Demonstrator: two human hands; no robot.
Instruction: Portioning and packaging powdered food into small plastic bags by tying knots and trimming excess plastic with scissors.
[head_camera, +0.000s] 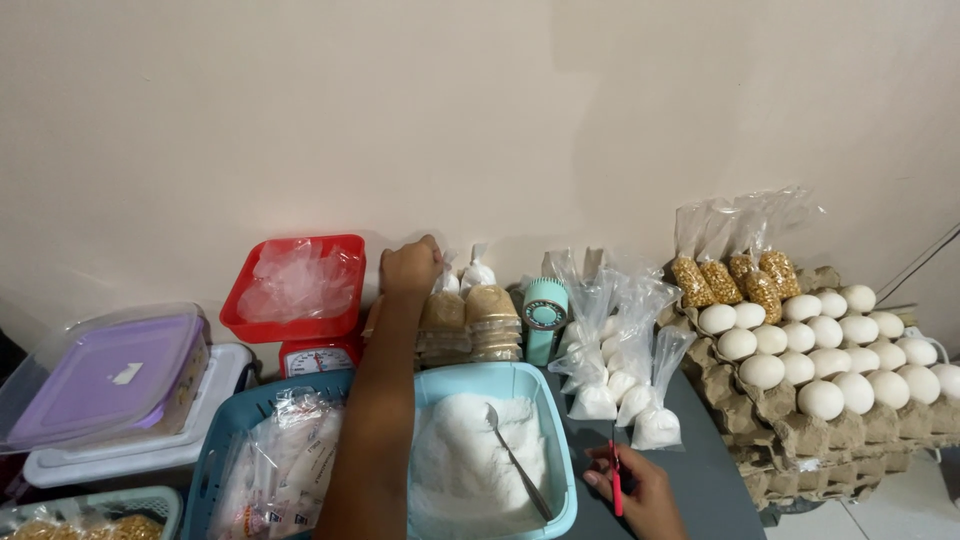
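**Small bag set among the packed stack; much powder left in the tub**

The left hand (410, 268) was reached out over the tub to the back of the table, its fingers closed on the knotted top of a small clear bag of white powder (447, 281). That bag stood at the wall, touching the stack of brown-filled bags (468, 322) just beside the red kitchen scale (300, 300). The right hand (630, 490) was rested at the near edge of the grey table (700, 470), closed around a thin red-handled tool (617, 480); what kind of tool could not be told.

A good part of the packing appeared to be done: a cluster of tied white-powder bags (610, 370) was stood to the right of a small teal device (545, 318). Much was judged to be left, since the light-blue tub (560, 440) was well filled with loose white powder (460, 450), a metal spoon (515, 460) laid in it.

The held bag looked small, clear and plump, mostly hidden by the hand.
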